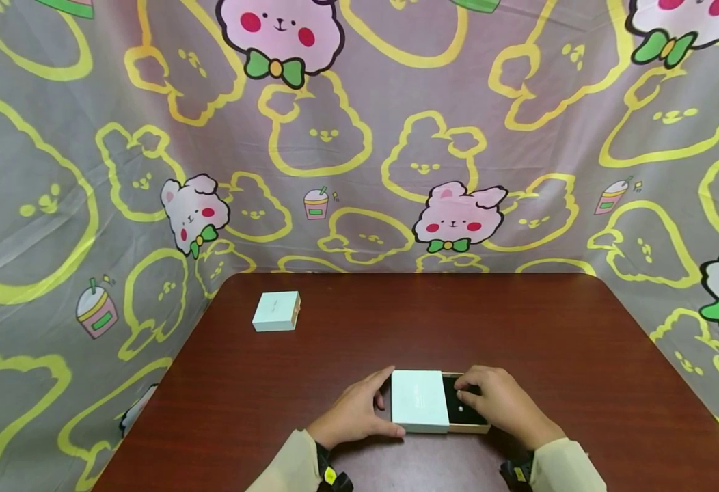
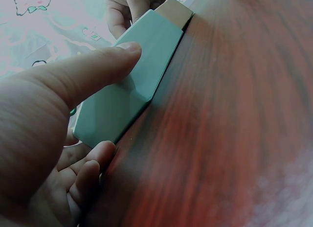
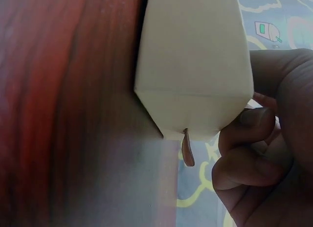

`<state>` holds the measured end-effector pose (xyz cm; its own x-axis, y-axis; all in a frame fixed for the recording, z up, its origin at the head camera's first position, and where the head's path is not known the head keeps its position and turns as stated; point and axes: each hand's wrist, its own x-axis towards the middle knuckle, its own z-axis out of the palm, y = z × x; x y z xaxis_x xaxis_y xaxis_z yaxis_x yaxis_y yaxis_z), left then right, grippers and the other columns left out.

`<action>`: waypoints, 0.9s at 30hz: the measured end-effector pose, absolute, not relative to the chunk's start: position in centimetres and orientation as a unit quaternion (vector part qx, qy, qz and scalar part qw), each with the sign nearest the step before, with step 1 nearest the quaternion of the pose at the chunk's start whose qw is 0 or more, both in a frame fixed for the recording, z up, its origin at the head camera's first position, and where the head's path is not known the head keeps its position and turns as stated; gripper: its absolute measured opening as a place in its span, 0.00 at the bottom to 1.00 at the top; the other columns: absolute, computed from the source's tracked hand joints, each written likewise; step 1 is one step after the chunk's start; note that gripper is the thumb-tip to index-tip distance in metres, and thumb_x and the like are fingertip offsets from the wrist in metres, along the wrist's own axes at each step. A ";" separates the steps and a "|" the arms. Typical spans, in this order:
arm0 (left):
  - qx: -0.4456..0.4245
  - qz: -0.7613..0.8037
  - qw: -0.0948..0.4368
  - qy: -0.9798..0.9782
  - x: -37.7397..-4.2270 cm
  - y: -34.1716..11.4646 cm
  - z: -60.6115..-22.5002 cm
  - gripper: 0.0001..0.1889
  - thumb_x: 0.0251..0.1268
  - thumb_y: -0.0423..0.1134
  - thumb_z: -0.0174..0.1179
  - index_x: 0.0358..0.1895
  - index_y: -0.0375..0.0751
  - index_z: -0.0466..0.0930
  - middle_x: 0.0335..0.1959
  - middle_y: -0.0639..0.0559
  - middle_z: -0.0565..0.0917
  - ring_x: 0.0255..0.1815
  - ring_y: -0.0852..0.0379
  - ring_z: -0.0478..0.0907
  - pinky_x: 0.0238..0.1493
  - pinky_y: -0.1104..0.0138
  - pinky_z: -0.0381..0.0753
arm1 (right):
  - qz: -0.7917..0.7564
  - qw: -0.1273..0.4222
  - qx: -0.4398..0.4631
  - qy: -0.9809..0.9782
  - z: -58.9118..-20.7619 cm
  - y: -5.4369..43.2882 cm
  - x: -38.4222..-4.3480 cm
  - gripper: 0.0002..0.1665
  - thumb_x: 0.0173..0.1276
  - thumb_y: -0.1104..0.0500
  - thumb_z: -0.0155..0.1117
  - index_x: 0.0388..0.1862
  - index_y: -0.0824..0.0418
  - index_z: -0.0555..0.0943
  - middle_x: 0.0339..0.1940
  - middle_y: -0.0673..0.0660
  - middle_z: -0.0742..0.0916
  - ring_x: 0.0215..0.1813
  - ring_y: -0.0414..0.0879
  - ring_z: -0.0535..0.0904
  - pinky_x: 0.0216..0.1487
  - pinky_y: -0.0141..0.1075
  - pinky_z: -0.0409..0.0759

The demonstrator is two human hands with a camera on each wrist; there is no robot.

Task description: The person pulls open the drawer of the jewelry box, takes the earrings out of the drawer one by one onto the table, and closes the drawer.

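A flat mint-green box sleeve (image 1: 419, 402) lies near the front of the table, its drawer (image 1: 469, 429) pulled partway out to the right. My left hand (image 1: 359, 410) grips the sleeve by its left end, thumb along the near side, as the left wrist view shows. Over the drawer, my right hand (image 1: 504, 403) has thumb and curled fingers dipping to the black insert (image 1: 452, 389). A small white bead-like stud (image 1: 460, 408) shows on the insert below the thumb. I cannot tell whether the right fingertips pinch another one. A brown ribbon tab (image 3: 188, 148) hangs from the drawer's end.
A second mint-green box (image 1: 276, 311), closed, sits at the back left of the dark wooden table (image 1: 458, 314). A patterned cloth (image 1: 365, 150) with cartoon animals hangs around the back and sides.
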<state>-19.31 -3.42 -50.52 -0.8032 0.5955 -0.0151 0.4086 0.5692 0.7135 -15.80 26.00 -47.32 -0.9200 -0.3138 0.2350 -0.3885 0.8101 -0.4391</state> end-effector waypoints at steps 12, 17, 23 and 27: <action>0.284 0.367 0.134 0.876 -19.3 -3.4 -50.3 0.58 0.41 0.66 0.74 0.77 0.49 0.55 0.30 0.62 0.74 0.30 0.66 0.70 0.41 0.65 0.69 | 0.250 0.073 0.185 -0.948 -47.1 26.1 -15.7 0.07 0.59 0.62 0.73 0.33 0.49 0.86 0.33 0.37 0.82 0.38 0.37 0.80 0.38 0.38 0.78; 0.282 0.370 0.139 0.874 -19.3 -3.4 -50.3 0.58 0.41 0.66 0.74 0.77 0.49 0.55 0.30 0.62 0.74 0.31 0.65 0.70 0.42 0.65 0.69 | 0.252 0.063 0.175 -0.950 -47.0 26.2 -15.6 0.07 0.59 0.61 0.73 0.33 0.48 0.85 0.34 0.39 0.84 0.38 0.37 0.80 0.38 0.39 0.78; 0.284 0.367 0.138 0.875 -19.3 -3.4 -50.3 0.58 0.41 0.66 0.73 0.77 0.49 0.55 0.30 0.62 0.74 0.31 0.66 0.70 0.41 0.65 0.69 | 0.279 0.050 0.168 -0.944 -46.9 26.3 -15.5 0.06 0.61 0.61 0.71 0.34 0.49 0.85 0.33 0.41 0.85 0.27 0.32 0.72 0.29 0.34 0.72; 0.283 0.365 0.136 0.876 -19.3 -3.4 -50.4 0.58 0.41 0.66 0.74 0.77 0.50 0.55 0.30 0.62 0.74 0.31 0.66 0.70 0.40 0.65 0.69 | 0.286 0.047 0.163 -0.943 -46.9 26.3 -15.5 0.06 0.62 0.61 0.71 0.34 0.49 0.85 0.32 0.41 0.85 0.24 0.31 0.69 0.27 0.33 0.70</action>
<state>-19.33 -3.37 -50.36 -0.8027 0.5955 -0.0317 0.3967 0.5729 0.7172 -15.45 26.30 -46.90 -0.9425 -0.2802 0.1820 -0.3341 0.7828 -0.5249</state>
